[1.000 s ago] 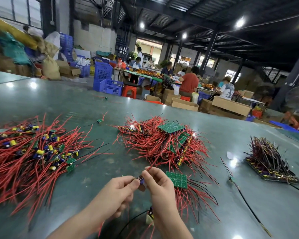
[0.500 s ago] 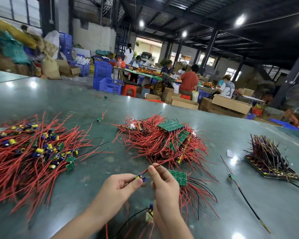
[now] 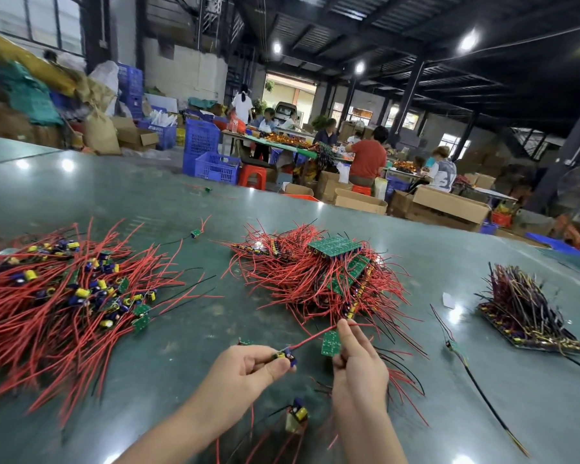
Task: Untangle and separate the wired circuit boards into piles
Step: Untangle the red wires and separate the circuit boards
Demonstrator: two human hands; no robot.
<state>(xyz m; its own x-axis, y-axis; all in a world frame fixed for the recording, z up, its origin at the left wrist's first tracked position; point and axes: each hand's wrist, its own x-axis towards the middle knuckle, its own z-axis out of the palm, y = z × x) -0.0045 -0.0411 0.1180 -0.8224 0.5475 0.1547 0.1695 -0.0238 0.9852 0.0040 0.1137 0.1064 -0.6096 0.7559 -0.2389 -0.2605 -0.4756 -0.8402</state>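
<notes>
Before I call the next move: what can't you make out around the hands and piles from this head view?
- Right hand: seen from the back, so its grip on the red wire is hidden.
- Small board in the left hand: mostly covered by fingertips.
- Left pile: cut off by the frame's left edge.
- Middle pile: the wire's far end is lost in the tangle.

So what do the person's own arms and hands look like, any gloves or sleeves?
Both are bare. The left hand and right hand wear no gloves, rings or watch, and both forearms are uncovered as far as the picture shows. The fingers have short, plain nails.
</notes>
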